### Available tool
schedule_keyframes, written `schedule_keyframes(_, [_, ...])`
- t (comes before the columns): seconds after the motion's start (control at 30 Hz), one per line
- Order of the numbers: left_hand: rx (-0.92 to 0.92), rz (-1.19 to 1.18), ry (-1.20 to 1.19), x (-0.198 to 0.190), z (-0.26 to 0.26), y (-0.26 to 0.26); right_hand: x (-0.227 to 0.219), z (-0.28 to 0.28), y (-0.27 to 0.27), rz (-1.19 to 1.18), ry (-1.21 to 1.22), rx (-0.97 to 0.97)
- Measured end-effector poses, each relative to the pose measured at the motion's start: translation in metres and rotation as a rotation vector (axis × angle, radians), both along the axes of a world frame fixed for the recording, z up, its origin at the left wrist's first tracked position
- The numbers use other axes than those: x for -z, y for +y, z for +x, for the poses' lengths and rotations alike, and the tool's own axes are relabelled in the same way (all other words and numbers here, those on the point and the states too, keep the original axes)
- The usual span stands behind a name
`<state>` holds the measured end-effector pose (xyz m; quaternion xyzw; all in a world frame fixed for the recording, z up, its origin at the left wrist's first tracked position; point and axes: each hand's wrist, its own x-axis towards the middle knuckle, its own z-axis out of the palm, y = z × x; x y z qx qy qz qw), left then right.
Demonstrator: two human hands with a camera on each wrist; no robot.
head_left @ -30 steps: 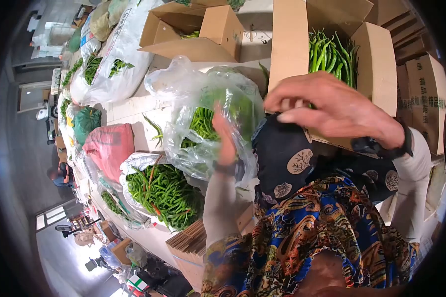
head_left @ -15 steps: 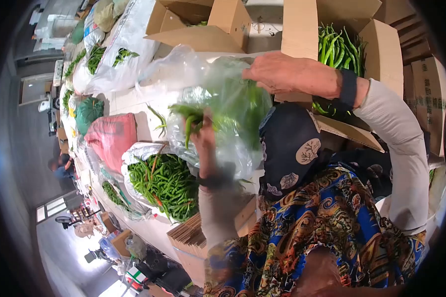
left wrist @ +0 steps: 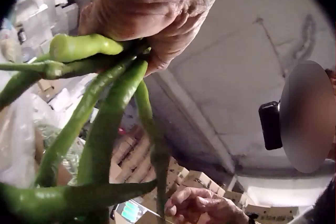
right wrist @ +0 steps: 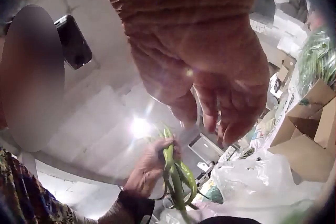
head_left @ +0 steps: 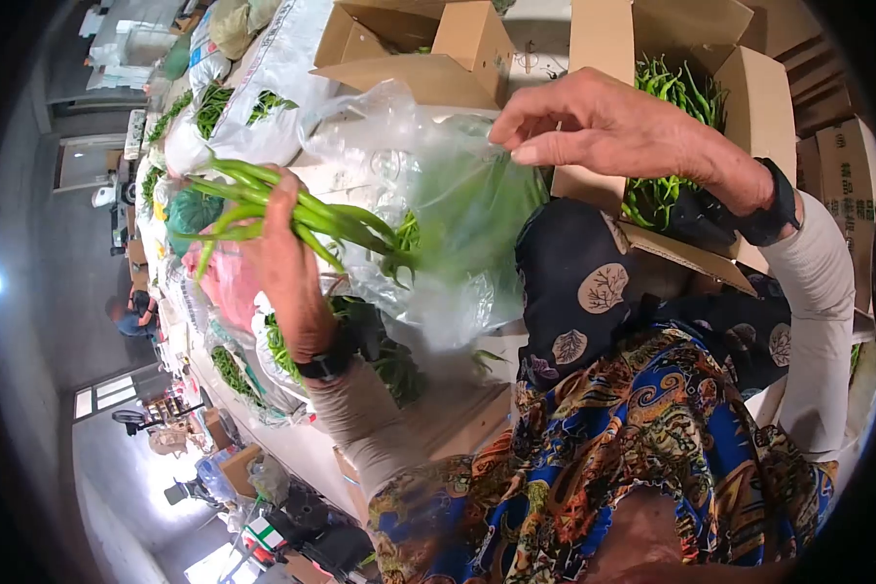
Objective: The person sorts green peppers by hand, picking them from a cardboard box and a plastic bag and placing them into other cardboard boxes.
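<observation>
My left hand (head_left: 284, 263) grips a bunch of long green chili peppers (head_left: 346, 222) above a clear plastic bag (head_left: 365, 131). In the left wrist view, several peppers (left wrist: 107, 124) hang below the curled fingers. More green shows through the bag's blurred film. My right hand (head_left: 603, 122) is over the bag's right side, fingers loosely bent and nothing seen between them. In the right wrist view, that hand (right wrist: 205, 77) hangs above the bag (right wrist: 257, 176). Beside it stands an open cardboard box (head_left: 599, 44) with long green peppers (head_left: 676, 97) inside.
Another open cardboard box (head_left: 409, 73) stands at the back. White sacks (head_left: 287, 63) with peppers lie farther left, near a pink sack (head_left: 226, 277) and a green bundle (head_left: 193, 212). A person (head_left: 134, 313) is in the distance. Closed cartons (head_left: 847, 190) stand at the right.
My left hand has come up and left out of the bag, bringing a bunch of peppers. The right hand moved left to the bag, then rose slightly with its fingers loosened.
</observation>
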<state>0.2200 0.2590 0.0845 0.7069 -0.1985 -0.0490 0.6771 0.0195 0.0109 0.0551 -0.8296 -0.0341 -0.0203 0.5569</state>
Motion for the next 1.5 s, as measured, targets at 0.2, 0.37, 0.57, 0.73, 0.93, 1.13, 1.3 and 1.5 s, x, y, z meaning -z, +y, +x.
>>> schedule_keyframes(0.2, [-0.172, 0.286, -0.479, -0.087, -0.027, -0.061, -0.018, -0.022, -0.005, 0.104, -0.079, 0.178])
schedule_keyframes(0.37, [0.011, 0.279, -0.806, -0.097, -0.035, -0.103, -0.013, -0.039, -0.007, 0.167, -0.102, 0.279])
schedule_keyframes(0.57, [0.418, 0.076, -0.516, -0.114, -0.075, -0.167, -0.016, -0.063, -0.034, 0.202, -0.204, 0.401])
schedule_keyframes(0.73, [0.856, 0.020, -0.234, -0.074, -0.145, -0.232, -0.036, -0.086, -0.042, 0.345, -0.271, 0.554])
schedule_keyframes(0.93, [1.022, -0.003, 0.012, -0.031, -0.191, -0.280, -0.008, -0.114, -0.058, 0.666, -0.309, 0.493])
schedule_keyframes(1.13, [1.297, 0.177, 0.023, -0.017, -0.201, -0.299, 0.017, -0.131, -0.067, 0.913, -0.315, 0.604])
schedule_keyframes(1.3, [1.334, 0.220, 0.051, 0.033, -0.155, -0.287, 0.023, -0.151, -0.073, 0.962, -0.379, 0.825])
schedule_keyframes(1.5, [1.556, 0.696, 0.211, 0.072, -0.160, -0.236, 0.039, -0.155, -0.081, 0.985, -0.409, 0.927])
